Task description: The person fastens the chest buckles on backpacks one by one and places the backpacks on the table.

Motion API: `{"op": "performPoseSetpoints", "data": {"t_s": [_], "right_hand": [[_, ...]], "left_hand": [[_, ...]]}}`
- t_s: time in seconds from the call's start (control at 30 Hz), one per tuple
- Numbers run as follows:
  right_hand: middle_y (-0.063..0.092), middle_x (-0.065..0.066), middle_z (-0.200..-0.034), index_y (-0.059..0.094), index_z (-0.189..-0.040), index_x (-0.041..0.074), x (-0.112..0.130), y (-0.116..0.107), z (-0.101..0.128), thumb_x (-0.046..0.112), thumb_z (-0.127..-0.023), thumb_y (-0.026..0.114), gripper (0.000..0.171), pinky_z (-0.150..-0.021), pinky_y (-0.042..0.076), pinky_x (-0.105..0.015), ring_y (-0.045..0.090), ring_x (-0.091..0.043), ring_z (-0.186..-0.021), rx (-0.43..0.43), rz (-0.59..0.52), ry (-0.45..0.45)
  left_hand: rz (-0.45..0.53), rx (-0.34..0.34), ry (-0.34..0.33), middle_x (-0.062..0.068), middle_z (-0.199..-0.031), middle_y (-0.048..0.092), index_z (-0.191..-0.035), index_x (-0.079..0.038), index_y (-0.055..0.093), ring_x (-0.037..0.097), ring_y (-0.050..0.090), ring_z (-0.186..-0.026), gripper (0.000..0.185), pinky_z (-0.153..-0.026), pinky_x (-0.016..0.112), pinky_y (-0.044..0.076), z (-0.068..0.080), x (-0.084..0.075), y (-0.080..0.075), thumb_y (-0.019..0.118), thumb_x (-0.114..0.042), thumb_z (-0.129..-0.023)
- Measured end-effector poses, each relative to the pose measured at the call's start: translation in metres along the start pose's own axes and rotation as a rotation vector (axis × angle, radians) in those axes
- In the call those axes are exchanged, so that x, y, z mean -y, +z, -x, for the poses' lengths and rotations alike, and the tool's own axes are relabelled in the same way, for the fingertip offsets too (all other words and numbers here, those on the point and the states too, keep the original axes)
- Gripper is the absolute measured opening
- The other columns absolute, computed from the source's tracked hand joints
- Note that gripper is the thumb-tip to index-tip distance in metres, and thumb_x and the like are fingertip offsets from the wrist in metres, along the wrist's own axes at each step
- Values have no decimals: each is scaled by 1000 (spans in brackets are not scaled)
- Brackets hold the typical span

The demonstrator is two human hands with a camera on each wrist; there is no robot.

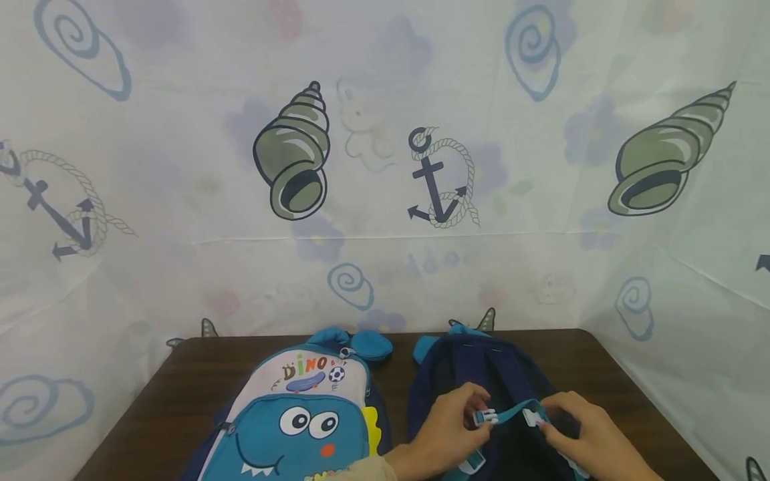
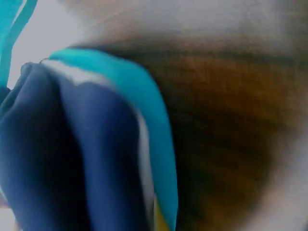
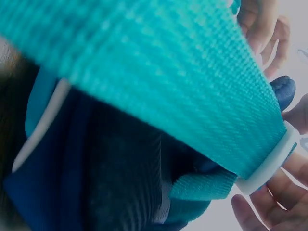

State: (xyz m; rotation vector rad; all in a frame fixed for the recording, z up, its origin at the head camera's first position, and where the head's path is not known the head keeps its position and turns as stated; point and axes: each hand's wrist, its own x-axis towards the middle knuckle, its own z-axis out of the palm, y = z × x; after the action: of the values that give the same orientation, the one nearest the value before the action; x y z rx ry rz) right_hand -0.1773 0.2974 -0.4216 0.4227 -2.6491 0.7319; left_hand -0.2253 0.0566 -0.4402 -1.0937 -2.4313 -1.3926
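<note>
A dark navy fabric backpack (image 1: 481,394) is laid back-side up on the right part of a dark brown wooden table (image 1: 180,381), at its near edge. Across its middle a teal woven chest strap (image 1: 511,409) is stretched, with a white plastic buckle piece at each end. The left buckle piece (image 1: 486,417) is pinched by the curled fingers of the left hand (image 1: 448,427), and the right buckle piece (image 1: 532,417) is pinched by the fingers of the right hand (image 1: 586,434). The two pieces are held slightly apart, not joined, with the strap arched between them.

In the right wrist view the teal webbing (image 3: 159,82) is seen very close, threaded through a white plastic slider (image 3: 269,161), with navy fabric beneath it and fingertips (image 3: 262,24) at the far right. The left wrist view is blurred; only navy fabric with teal trim (image 2: 144,101) over the brown table surface can be made out.

Just left of the navy backpack, a second backpack in white and blue with a cartoon dinosaur face and the word DINO (image 1: 301,414) is lain front-side up, close beside it. Behind and around the table a pale curtain printed with shells, anchors and spirals (image 1: 385,167) is hung.
</note>
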Motion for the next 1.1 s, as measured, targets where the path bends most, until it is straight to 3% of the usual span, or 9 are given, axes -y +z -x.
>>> {"op": "performPoseSetpoints", "data": {"t_s": [0.17,0.3,0.4,0.53,0.6,0.87,1.1], "right_hand": [[53,18,-87,57,-89,31,-4,-11,1,28,-74,72,21,-66,47,-20,49,3,-80,45,55,75],[53,13,-88,58,-91,28,-1,-20,-2,33,-78,67,17,-65,46,-19,47,2,-78,133,54,155],[52,15,-86,58,-90,28,2,-17,-7,28,-76,70,18,-64,46,-20,48,2,-76,96,45,51],[51,22,-86,57,-91,32,6,-7,-12,18,-71,74,29,-64,46,-19,49,3,-78,-1,51,-174],[50,23,-87,56,-92,32,9,-3,-13,19,-72,74,29,-63,46,-19,49,3,-78,6,37,-215],[49,21,-89,57,-93,33,16,8,-12,31,-81,64,14,-64,46,-20,48,2,-79,92,1,-221],[50,20,-90,58,-96,31,18,14,-11,29,-82,64,16,-63,46,-19,49,2,-79,108,-26,-257]], "left_hand": [[-249,118,57,-8,-99,58,-111,-14,58,-1,50,-85,26,-70,11,42,4,-6,-20,59,-23,-86],[-355,217,46,-7,-102,58,-111,-14,61,0,50,-90,26,-72,13,44,4,-13,-33,56,-24,-88],[-379,247,59,-7,-100,58,-110,-15,62,-1,49,-87,24,-70,11,43,3,-13,-37,56,-24,-88],[-381,266,86,-7,-99,57,-110,-16,62,-4,48,-82,24,-67,8,41,2,-11,-36,56,-24,-88],[-376,270,99,-7,-98,56,-110,-16,61,-5,48,-80,24,-66,7,40,2,-10,-34,56,-24,-88],[-400,251,135,-9,-98,57,-111,-17,59,-5,48,-82,24,-68,6,40,1,-9,-25,55,-25,-88],[-443,286,176,-10,-99,55,-113,-19,59,-5,48,-83,27,-70,5,39,-1,-14,-20,53,-28,-89]]}}
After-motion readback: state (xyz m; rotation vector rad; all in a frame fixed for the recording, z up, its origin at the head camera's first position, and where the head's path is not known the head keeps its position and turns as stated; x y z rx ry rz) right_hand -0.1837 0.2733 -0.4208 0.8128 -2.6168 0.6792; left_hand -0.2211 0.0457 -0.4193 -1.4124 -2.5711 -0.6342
